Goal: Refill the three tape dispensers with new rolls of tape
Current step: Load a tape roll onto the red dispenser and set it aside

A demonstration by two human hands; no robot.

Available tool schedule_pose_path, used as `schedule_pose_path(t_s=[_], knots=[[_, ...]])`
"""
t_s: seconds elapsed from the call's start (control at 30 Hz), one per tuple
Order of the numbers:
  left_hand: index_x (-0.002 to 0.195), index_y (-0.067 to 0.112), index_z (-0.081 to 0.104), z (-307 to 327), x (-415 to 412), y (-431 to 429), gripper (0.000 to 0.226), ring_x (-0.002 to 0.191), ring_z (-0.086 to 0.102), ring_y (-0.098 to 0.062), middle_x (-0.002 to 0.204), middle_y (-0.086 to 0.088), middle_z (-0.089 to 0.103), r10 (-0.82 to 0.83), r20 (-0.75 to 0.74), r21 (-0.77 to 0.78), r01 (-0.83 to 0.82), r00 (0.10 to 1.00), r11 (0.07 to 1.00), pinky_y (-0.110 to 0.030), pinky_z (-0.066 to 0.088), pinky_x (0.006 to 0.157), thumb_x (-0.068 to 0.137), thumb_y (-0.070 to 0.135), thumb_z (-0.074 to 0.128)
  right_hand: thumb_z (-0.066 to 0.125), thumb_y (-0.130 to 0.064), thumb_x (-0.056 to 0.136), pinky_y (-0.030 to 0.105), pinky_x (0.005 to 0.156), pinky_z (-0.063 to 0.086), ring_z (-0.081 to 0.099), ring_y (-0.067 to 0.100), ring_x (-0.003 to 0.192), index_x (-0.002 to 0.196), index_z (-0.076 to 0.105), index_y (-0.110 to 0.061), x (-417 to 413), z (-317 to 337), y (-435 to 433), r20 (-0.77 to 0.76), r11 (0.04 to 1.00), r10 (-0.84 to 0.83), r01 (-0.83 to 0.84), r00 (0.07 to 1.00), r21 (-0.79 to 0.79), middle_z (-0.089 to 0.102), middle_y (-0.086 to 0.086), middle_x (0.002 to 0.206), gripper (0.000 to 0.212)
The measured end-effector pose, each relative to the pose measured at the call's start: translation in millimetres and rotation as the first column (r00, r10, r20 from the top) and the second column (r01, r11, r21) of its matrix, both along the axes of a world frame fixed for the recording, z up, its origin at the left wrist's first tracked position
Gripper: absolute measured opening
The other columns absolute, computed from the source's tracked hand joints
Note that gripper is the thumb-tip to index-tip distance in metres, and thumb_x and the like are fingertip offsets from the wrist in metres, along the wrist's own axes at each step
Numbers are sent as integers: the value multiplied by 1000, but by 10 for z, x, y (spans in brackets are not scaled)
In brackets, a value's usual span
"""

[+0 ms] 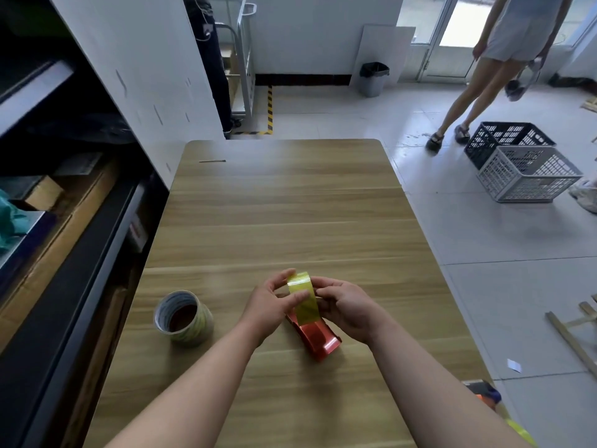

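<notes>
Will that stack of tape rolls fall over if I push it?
Probably it slides: the stack of tape rolls stands flat on the smooth table. Pushed high, its top rolls might topple, then likely roll, being round.

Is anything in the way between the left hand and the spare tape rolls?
Nothing visible does. Only tabletop lies between the left hand, which holds the yellow tape roll, and the spare tape rolls.

Bare left hand (271, 305), bare right hand (345, 310), unsleeved bare forearms (206, 376)
</notes>
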State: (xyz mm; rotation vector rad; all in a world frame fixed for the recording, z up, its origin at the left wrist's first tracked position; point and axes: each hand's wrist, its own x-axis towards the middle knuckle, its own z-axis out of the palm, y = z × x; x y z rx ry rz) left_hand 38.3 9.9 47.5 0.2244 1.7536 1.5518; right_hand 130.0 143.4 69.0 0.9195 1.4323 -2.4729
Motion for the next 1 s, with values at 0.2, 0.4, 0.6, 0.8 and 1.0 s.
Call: schedule_pose_path(t_s=[0.2,0.4,0.6,0.8,1.0], knots=[[117,13,59,-7,-29,15,26,79,67,-19,102,-9,70,117,208,77,-136,971,988,-32,57,65,93,5,56,34,8,96,30,86,51,54,25,88,112,63,-3,-65,41,-48,18,999,28,-28,999,18,63,22,112,35],[96,19,61,-83,-123,-19,17,74,61,-20,91,-10,65,311,306,33,-336,900,941,-34,53,64,95,5,52,39,7,94,21,76,48,59,16,90,121,61,2,-50,-145,94,193,899,-75,-17,978,438,65,13,107,36],[92,15,58,-207,-206,-145,17,69,59,-20,85,-8,62,430,391,-56,-446,814,894,-32,54,55,100,12,43,52,-4,95,28,95,45,57,24,118,127,59,-2,137,-729,215,512,764,-29,-312,858,565,61,13,130,32],[91,19,56,-389,-119,-175,11,71,57,-15,83,-3,61,436,391,-158,-407,811,900,-31,46,62,98,16,49,60,3,89,33,86,49,62,32,110,127,54,4,70,-1102,111,591,792,12,-368,806,486,64,19,118,39],[93,17,53,-466,-186,-247,4,67,55,-14,79,-3,60,434,420,-194,-388,797,901,-28,45,56,97,20,52,68,-8,77,31,77,51,67,28,94,86,59,-19,2,-1353,61,674,581,-24,-538,739,611,70,5,91,17]])
